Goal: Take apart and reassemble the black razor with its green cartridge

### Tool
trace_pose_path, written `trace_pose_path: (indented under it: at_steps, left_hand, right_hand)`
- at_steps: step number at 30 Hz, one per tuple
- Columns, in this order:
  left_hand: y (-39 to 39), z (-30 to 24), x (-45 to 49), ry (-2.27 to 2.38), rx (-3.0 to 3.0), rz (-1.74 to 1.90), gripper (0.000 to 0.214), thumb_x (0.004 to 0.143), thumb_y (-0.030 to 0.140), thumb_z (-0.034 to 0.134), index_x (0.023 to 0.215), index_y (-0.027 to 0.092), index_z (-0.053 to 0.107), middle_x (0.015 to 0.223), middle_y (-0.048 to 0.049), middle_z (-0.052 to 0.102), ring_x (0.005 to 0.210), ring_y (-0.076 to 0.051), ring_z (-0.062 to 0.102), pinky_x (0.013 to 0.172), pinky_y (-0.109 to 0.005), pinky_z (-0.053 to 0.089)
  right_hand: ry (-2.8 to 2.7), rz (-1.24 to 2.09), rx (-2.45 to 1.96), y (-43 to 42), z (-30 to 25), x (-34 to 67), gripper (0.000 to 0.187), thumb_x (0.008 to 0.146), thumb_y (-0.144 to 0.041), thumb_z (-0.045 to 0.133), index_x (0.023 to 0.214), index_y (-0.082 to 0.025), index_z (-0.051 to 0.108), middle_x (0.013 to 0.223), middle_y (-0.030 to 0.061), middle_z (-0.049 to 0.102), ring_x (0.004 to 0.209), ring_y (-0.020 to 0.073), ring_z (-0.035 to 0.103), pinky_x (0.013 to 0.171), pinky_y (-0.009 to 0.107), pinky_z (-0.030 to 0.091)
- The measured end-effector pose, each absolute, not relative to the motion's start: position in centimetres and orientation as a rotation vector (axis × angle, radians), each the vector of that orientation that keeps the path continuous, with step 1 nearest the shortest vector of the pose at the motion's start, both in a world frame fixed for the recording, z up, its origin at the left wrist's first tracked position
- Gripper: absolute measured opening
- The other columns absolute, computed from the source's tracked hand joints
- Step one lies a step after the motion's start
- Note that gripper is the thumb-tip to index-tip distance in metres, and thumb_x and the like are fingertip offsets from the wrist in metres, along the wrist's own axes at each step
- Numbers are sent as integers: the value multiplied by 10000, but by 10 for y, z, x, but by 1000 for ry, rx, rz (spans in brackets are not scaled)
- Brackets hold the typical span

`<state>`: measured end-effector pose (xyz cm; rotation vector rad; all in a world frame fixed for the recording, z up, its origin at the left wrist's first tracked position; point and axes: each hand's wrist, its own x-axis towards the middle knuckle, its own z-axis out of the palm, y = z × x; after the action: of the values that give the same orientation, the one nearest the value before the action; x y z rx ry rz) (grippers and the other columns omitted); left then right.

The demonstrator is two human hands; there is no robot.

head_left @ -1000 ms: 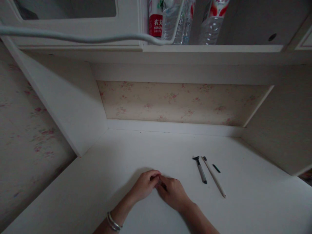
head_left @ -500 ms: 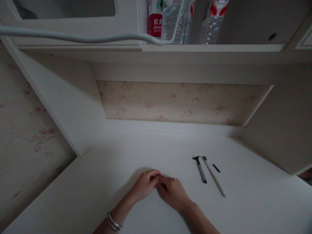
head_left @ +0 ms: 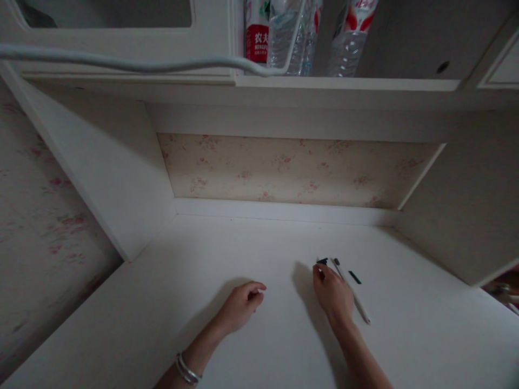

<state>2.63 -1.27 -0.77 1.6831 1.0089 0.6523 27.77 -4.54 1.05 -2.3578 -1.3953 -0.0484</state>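
My left hand rests on the white desk with its fingers curled in and thumb against the forefinger; what it pinches, if anything, is hidden. My right hand lies over the handle of a dark razor, fingers bent down onto it. Only the razor's head shows past my fingertips. A long pale stick lies just right of that hand, touching its edge. A small dark piece sits beyond the stick. A silver bracelet is on my left wrist.
The desk sits in a white alcove with side panels and a floral back wall. On the shelf above stand plastic bottles. A grey cable runs across the top.
My hands were together at the desk's middle. My right hand has moved right and forward onto the razor, while my left hand stayed put.
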Motion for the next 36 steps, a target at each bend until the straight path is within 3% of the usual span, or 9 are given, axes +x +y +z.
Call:
trace_pose_path:
  at_steps: [5, 15, 21, 24, 29, 31, 36]
  left_hand:
    - [-13, -8, 26, 999, 1689, 650, 324, 816, 319, 495, 1046, 149, 649, 716, 1, 577, 610, -122, 512, 583, -238, 398]
    - [-14, -5, 28, 1020, 1733, 644, 313, 813, 314, 489, 997, 144, 676, 745, -23, 623, 622, -131, 524, 594, -240, 406]
    - [-14, -10, 30, 998, 1731, 705, 319, 845, 385, 476, 908, 143, 675, 717, -13, 602, 594, -120, 504, 553, -219, 380]
    - [-11, -12, 31, 980, 1645, 772, 431, 876, 484, 413, 801, 125, 639, 617, 3, 537, 550, -117, 477, 512, -219, 348]
    - [-8, -8, 29, 945, 1431, 879, 439, 836, 531, 475, 850, 121, 629, 661, -6, 548, 589, -129, 491, 523, -223, 366]
    - [-8, -6, 28, 944, 1354, 909, 404, 809, 518, 527, 835, 128, 629, 662, -3, 549, 601, -128, 494, 532, -220, 366]
    - [-5, -3, 24, 876, 1009, 995, 344, 769, 463, 595, 887, 140, 597, 792, -39, 604, 697, -150, 565, 587, -234, 415]
  right_hand:
    - [-1370, -126, -2464, -47, 6, 292, 352, 926, -324, 378, 1195, -174, 548, 1168, 143, 584, 1006, 299, 578, 729, 358, 443]
    - [-1537, -7, -2432, -44, -12, 282, 453, 912, -82, 239, 1348, -54, 361, 1111, 239, 569, 915, 316, 617, 698, 381, 451]
    - [-1332, 604, -1671, -41, -11, 220, 368, 884, -348, 430, 1180, -135, 480, 948, 99, 645, 713, 196, 635, 624, 278, 468]
    - [-1222, 695, -1483, -43, -7, 183, 324, 827, -410, 514, 1049, -174, 530, 856, 45, 653, 606, 170, 605, 552, 260, 449]
    - [-1194, 771, -1445, -44, 0, 151, 241, 816, -408, 544, 866, -182, 611, 734, 33, 671, 609, 191, 613, 534, 257, 455]
    - [-1202, 794, -1428, -44, 1, 148, 259, 826, -404, 535, 872, -178, 651, 756, 47, 688, 655, 203, 628, 577, 269, 482]
    - [-1349, 853, -1235, -48, 3, 145, 280, 853, -326, 499, 1020, -209, 692, 1067, 70, 666, 941, 221, 615, 741, 282, 509]
